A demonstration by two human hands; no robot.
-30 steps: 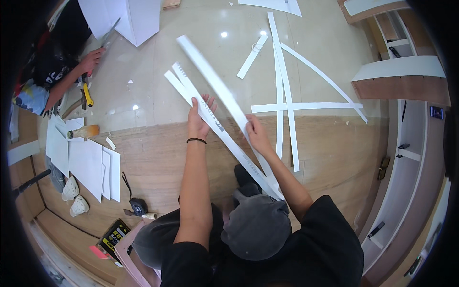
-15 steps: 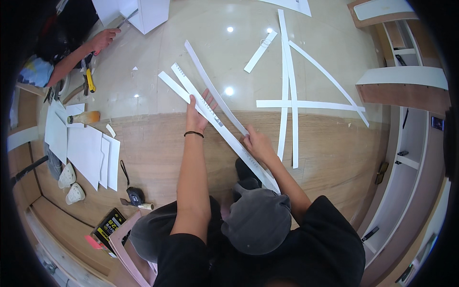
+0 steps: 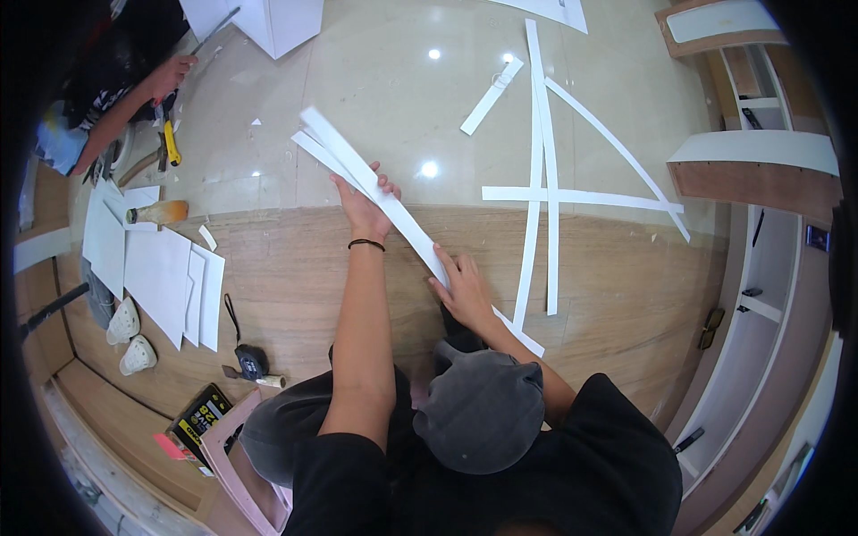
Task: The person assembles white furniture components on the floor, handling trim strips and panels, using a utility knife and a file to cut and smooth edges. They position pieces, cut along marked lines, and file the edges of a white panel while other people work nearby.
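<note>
Several long white strips (image 3: 413, 230), thin and flat, run slantwise from the far left to my right forearm. My left hand (image 3: 365, 214) is wrapped around them near their far ends, its fingertips curling over the right edge. There the ends fan slightly apart, with one strip lying over the others. Closer to me, my right hand (image 3: 466, 290) grips the same bundle, its index finger stretched along the top strip. Under my right wrist the strips are hidden, and their near end (image 3: 525, 338) shows again beyond the forearm.
Loose white strips (image 3: 551, 241) lie crossed on the floor at right, near a short strip (image 3: 490, 98). Left are white sheets (image 3: 161, 277), a brush (image 3: 161, 213), a tape measure (image 3: 253, 361) and a yellow-handled tool (image 3: 171, 143). A co-worker's hand (image 3: 170, 76) holds a blade-like tool. Cabinets (image 3: 760, 170) stand right.
The strip that my right hand held apart now lies on top of the others, covering the printed face. My right hand has shifted nearer to me. The co-worker's hand has moved left.
</note>
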